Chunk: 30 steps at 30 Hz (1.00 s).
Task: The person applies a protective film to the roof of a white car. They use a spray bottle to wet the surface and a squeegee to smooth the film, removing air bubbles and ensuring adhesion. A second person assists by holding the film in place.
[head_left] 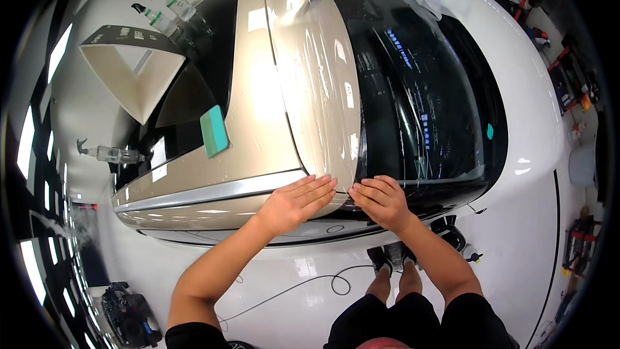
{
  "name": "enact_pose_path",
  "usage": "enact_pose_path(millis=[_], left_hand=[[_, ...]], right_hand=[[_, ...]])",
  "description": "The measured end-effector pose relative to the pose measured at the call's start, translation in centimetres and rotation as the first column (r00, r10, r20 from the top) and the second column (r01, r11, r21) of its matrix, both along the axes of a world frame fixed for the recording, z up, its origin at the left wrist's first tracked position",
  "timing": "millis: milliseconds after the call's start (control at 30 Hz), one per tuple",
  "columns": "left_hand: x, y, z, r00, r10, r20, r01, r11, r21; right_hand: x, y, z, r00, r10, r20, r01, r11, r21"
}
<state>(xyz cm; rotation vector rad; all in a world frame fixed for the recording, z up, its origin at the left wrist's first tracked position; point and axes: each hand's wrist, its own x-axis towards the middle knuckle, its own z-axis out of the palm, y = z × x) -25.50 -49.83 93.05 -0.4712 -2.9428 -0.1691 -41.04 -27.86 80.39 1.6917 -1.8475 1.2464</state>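
White floor [510, 271], beige car [255, 123]. Clear film [316, 110] beside windscreen [413, 110]; left hand [297, 203], right hand [382, 205] at near end, likely steadying it. Fingers extended; pinching: cannot tell.

Two hands [294, 206], one car [258, 126], one teal squeegee [217, 132], spray bottles [180, 6] (three total).

Floor [510, 245] was glossy white, a dark line [559, 229] running across it. Right of that line stood red-trimmed racks [584, 237] and a pale bin [583, 167]; far left of it, white strip lights [26, 142] glowed.
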Motion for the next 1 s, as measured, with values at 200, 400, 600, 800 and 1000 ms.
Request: enact_pose_path(millis=[200, 400, 600, 800, 1000], left_hand=[[0.2, -2.3, 0.5, 0.985, -0.124, 0.120, 0.124, 0.992, 0.005], [-0.5, -2.2, 0.9, 0.981, -0.195, 0.006, 0.195, 0.980, -0.035], [-0.2, -2.0, -0.4, 0.986, -0.167, -0.007, 0.167, 0.986, -0.023], [0.1, -2.8, -1.0, 0.983, -0.172, 0.061, 0.176, 0.983, -0.061], [-0.1, -3.0, -0.5, 0.985, -0.158, 0.071, 0.161, 0.986, -0.033]], right_hand=[[0.4, 0.0, 1.1, 0.999, 0.021, 0.024, -0.022, 0.999, 0.031], [0.9, 0.5, 2.5, 0.997, 0.014, 0.074, -0.020, 0.996, 0.087], [0.4, 1.0, 3.8, 0.997, 0.024, 0.080, -0.039, 0.982, 0.184], [0.1, 0.5, 4.5, 0.996, 0.055, 0.073, -0.070, 0.976, 0.208], [0.0, 0.1, 5.0, 0.992, 0.062, 0.110, -0.084, 0.975, 0.204]])
